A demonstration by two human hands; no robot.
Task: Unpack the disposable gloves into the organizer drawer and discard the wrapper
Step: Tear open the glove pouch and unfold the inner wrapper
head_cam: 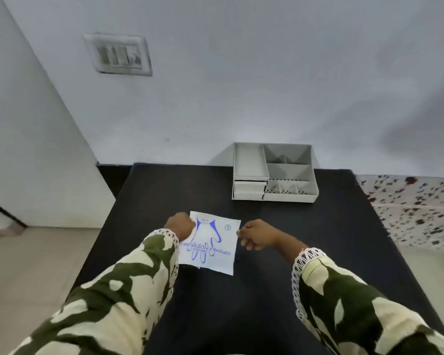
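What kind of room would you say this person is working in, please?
Probably an ordinary indoor room at home or in a small clinic, not a workshop: a black table stands against a plain painted wall with a switch plate, a tiled floor, and a grey desktop organizer.

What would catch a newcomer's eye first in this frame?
The white glove packet printed with a blue hand lies flat near the middle of the black table, the left hand and right hand at its two far corners. Beyond it, by the wall, stands the grey organizer.
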